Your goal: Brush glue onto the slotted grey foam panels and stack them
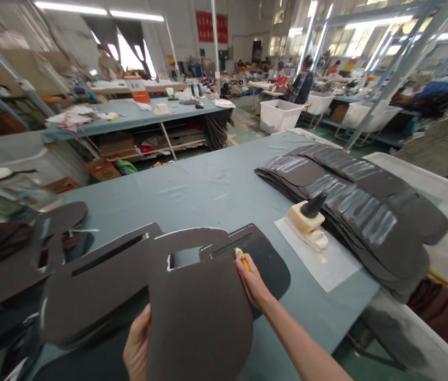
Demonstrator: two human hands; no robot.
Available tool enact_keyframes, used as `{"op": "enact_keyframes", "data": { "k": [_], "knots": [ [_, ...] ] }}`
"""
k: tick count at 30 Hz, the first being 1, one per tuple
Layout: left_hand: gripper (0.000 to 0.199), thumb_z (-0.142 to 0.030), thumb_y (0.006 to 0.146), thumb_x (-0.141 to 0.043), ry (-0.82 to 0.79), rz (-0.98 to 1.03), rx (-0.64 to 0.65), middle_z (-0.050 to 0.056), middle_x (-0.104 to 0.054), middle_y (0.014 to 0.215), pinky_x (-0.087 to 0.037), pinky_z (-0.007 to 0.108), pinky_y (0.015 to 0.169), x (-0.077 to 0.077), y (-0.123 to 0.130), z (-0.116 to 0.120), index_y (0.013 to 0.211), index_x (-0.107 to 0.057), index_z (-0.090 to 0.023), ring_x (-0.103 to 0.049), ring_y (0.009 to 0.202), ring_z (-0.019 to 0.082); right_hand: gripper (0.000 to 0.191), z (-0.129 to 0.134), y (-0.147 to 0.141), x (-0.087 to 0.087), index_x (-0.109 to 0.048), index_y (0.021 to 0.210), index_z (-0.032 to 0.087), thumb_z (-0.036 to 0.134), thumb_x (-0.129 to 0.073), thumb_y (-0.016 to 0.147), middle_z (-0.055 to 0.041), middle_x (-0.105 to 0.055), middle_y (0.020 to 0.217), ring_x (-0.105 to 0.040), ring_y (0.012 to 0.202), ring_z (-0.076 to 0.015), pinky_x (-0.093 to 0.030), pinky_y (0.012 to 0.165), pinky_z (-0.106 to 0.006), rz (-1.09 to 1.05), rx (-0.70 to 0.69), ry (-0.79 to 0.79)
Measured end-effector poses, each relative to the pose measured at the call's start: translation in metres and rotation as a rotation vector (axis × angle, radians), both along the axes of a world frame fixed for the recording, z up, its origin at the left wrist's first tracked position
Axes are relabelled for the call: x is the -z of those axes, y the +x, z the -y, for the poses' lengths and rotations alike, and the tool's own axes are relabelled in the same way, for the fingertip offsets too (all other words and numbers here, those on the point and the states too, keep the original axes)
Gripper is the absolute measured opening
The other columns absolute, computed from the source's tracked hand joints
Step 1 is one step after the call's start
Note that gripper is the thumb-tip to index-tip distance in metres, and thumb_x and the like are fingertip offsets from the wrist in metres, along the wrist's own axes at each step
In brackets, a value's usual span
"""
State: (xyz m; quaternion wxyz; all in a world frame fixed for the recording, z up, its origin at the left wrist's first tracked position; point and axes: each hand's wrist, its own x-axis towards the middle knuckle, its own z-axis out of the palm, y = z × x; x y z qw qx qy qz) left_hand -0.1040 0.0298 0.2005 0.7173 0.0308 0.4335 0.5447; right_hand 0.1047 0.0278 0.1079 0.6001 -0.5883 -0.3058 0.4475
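Holding 1 panel w/ L hand, 1 yellow tool in R hand; prob. edge work, next move needs steady grip.

Before me stands my table, with panels on its left. To my right, a cone sits on a block, both on a sheet; a stack lies right of them. Behind are another table and, right of that, a bin.
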Motion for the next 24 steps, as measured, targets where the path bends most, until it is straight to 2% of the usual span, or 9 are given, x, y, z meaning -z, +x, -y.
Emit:
{"op": "enact_keyframes", "data": {
  "k": [3, 5, 7, 9, 11, 14, 16, 19, 24],
  "knots": [
    [0.017, -0.023, 0.074, -0.056, -0.015, -0.087, 0.043, -0.005, -0.073, 0.078, -0.054, 0.02, 0.068, 0.024, 0.001, -0.003, 0.084, -0.069, -0.026, -0.068, 0.07, 0.011, 0.029, 0.006, 0.037, 0.016, -0.043, 0.084, 0.022, 0.046, -0.058, 0.077, 0.0021, -0.056, 0.077, -0.052, 0.066, -0.0119, -0.042, 0.061, -0.021, 0.055, 0.037, -0.035],
    [0.019, -0.026, 0.07, -0.064, -0.052, -0.231, 0.072, -0.004, -0.073, 0.082, -0.052, 0.02, 0.069, 0.051, 0.004, -0.004, 0.088, -0.067, -0.024, -0.067, 0.073, 0.011, 0.028, 0.011, 0.07, 0.031, -0.043, 0.081, 0.022, 0.042, -0.061, 0.074, 0.0023, -0.054, 0.077, -0.051, 0.068, -0.0124, -0.04, 0.065, -0.022, 0.285, 0.12, -0.09],
    [0.027, -0.033, 0.064, -0.072, -0.061, -0.41, 0.158, -0.003, -0.071, 0.08, -0.05, 0.021, 0.067, 0.083, 0.009, -0.001, 0.086, -0.065, -0.02, -0.064, 0.073, 0.012, 0.024, 0.017, 0.104, 0.049, -0.045, 0.08, 0.021, 0.039, -0.059, 0.073, 0.0034, -0.051, 0.072, -0.048, 0.063, -0.0123, -0.037, 0.063, -0.023, 0.569, 0.153, -0.174],
    [0.036, -0.042, 0.059, -0.075, -0.02, -0.578, 0.321, -0.001, -0.068, 0.075, -0.047, 0.021, 0.063, 0.118, 0.018, 0.004, 0.08, -0.063, -0.016, -0.061, 0.069, 0.013, 0.019, 0.021, 0.132, 0.066, -0.046, 0.081, 0.021, 0.037, -0.055, 0.076, 0.0036, -0.05, 0.069, -0.045, 0.058, -0.0123, -0.034, 0.06, -0.023, 0.786, 0.123, -0.24],
    [0.046, -0.053, 0.055, -0.074, -0.006, -0.72, 0.422, 0.0, -0.065, 0.069, -0.043, 0.022, 0.058, 0.148, 0.028, 0.011, 0.076, -0.061, -0.014, -0.057, 0.063, 0.012, 0.014, 0.022, 0.152, 0.08, -0.047, 0.081, 0.021, 0.034, -0.051, 0.078, 0.0025, -0.051, 0.069, -0.045, 0.057, -0.0129, -0.033, 0.059, -0.023, 0.92, 0.075, -0.264],
    [0.055, -0.064, 0.052, -0.069, -0.021, -0.847, 0.433, 0.0, -0.062, 0.064, -0.039, 0.024, 0.054, 0.18, 0.041, 0.019, 0.074, -0.059, -0.015, -0.054, 0.058, 0.013, 0.009, 0.017, 0.166, 0.093, -0.047, 0.082, 0.021, 0.03, -0.047, 0.08, -0.0003, -0.055, 0.072, -0.05, 0.061, -0.0144, -0.033, 0.06, -0.024, 1.051, 0.023, -0.269],
    [0.058, -0.068, 0.052, -0.066, -0.003, -0.895, 0.416, 0.0, -0.062, 0.063, -0.039, 0.025, 0.054, 0.193, 0.046, 0.02, 0.075, -0.056, -0.016, -0.054, 0.058, 0.014, 0.008, 0.011, 0.168, 0.099, -0.048, 0.084, 0.021, 0.028, -0.047, 0.08, -0.0011, -0.057, 0.074, -0.051, 0.064, -0.0151, -0.032, 0.06, -0.024, 1.113, 0.017, -0.288],
    [0.058, -0.068, 0.055, -0.063, 0.042, -1.0, 0.396, 0.001, -0.064, 0.065, -0.042, 0.028, 0.058, 0.205, 0.048, 0.019, 0.082, -0.052, -0.018, -0.058, 0.06, 0.017, 0.008, 0.004, 0.169, 0.104, -0.049, 0.086, 0.02, 0.026, -0.049, 0.081, -0.0012, -0.058, 0.076, -0.052, 0.064, -0.0147, -0.03, 0.06, -0.023, 1.176, 0.022, -0.339],
    [0.048, -0.059, 0.072, -0.054, 0.155, -1.276, 0.456, 0.001, -0.066, 0.073, -0.046, 0.032, 0.067, 0.204, 0.05, 0.019, 0.099, -0.053, -0.02, -0.063, 0.068, 0.019, 0.009, -0.001, 0.17, 0.108, -0.05, 0.089, 0.019, 0.025, -0.054, 0.083, -0.0006, -0.058, 0.075, -0.049, 0.062, -0.0126, -0.026, 0.058, -0.022, 1.24, 0.013, -0.419]
  ]
}}
